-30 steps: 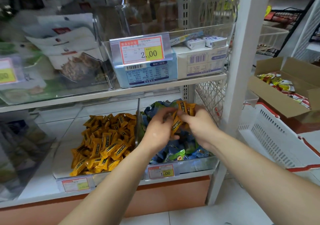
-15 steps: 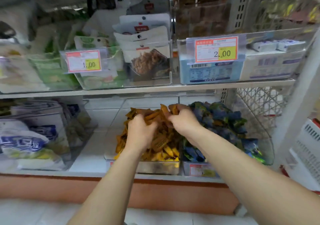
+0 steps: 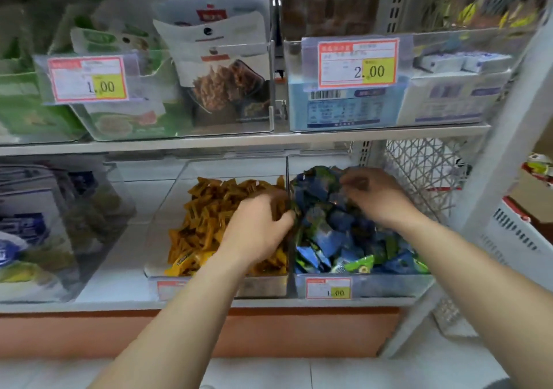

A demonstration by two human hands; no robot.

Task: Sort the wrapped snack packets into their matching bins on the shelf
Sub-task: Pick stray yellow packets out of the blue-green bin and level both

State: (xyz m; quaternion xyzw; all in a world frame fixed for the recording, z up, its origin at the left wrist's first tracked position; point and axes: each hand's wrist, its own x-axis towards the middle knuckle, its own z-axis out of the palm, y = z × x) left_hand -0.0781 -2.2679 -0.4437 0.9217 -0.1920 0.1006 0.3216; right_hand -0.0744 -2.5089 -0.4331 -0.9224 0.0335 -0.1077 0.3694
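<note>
My left hand (image 3: 257,233) curls fingers (image 3: 270,204) over yellow wrapped packets (image 3: 203,218), right hand (image 3: 377,200) among blue foil packets (image 3: 329,236) (grasping what, I can't tell); I'd pinch strays singly.

The yellow packets (image 3: 206,218) are orange-yellow with dark print. The blue packets (image 3: 335,233) are deep blue, with a few bright green among them. The price tag (image 3: 357,64) is white, red-bordered, with a yellow patch. The upper packs (image 3: 27,104) are green, and the pouch (image 3: 221,59) is white with a brown picture. The shelf base (image 3: 299,331) is orange-brown.
</note>
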